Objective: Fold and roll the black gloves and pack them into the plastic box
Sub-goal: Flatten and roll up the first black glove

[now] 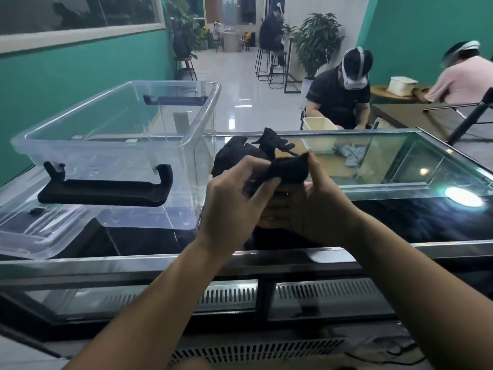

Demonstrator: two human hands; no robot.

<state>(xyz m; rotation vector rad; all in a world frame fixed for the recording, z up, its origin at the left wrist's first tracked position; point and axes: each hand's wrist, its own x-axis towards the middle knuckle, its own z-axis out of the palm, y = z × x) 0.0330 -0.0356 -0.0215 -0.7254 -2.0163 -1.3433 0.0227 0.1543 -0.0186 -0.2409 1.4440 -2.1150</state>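
Both hands hold the black gloves (pixel 256 161) above the glass-topped display counter (pixel 400 166), near frame centre. The left hand (pixel 232 201) is closed on the bundle, thumb and fingers pinching the fabric from the near side. The right hand (pixel 317 193) pinches the cuff end, stretching it to the 3 o'clock side. Glove fingers stick up loosely at 12 o'clock of the hands. The clear plastic box (pixel 120 140) stands open on the counter at 10 o'clock, apart from the gloves. Its lid (pixel 34 231) lies at 9 o'clock, beside the box.
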